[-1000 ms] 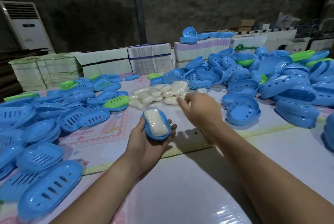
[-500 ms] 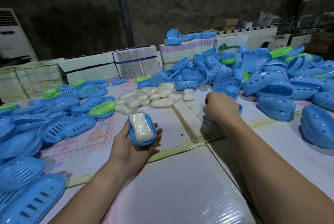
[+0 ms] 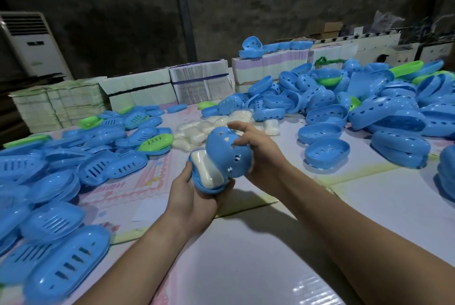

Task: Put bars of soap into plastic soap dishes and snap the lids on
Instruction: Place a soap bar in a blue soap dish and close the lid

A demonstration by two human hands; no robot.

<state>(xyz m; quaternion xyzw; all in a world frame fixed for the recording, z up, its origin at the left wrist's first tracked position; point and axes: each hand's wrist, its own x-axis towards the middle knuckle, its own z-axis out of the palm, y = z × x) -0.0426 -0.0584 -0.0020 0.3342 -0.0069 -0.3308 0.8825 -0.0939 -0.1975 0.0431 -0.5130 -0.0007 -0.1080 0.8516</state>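
My left hand (image 3: 189,196) grips a blue soap dish (image 3: 205,185) from below, above the table's middle. A white bar of soap (image 3: 205,168) lies in the dish. My right hand (image 3: 258,154) holds a blue perforated lid (image 3: 225,153) by its right side, tilted over the far half of the dish. The lid covers part of the soap and its near edge stands up off the dish. A heap of wrapped white soap bars (image 3: 197,130) lies on the table just beyond my hands.
Slotted blue and green dish trays (image 3: 73,164) crowd the left side of the table. Deep blue perforated lids (image 3: 344,112) are heaped at the right and back right. Bundled stacks of flat cartons (image 3: 138,90) line the far edge. A standing air conditioner (image 3: 32,44) is far left.
My right hand picked a blue lid from the pile on the right and brought it back over the dish. My left hand kept holding the dish with the soap.
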